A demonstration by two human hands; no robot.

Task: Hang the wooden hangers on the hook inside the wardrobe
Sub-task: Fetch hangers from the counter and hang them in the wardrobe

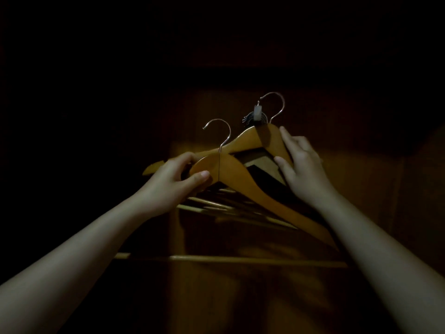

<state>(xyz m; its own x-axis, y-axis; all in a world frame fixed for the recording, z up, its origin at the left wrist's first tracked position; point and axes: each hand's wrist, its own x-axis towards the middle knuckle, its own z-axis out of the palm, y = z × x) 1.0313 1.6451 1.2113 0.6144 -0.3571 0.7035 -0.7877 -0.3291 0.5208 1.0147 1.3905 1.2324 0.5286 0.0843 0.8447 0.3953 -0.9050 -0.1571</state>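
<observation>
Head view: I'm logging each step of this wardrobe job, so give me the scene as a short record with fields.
setting: dark wooden wardrobe interior
left hand: grips near orange-brown wooden hanger beside its silver metal hook
right hand: fingers on farther wooden hanger
white wall hook: carries a cluster of hanger hooks
near hanger: not yet hung
</observation>
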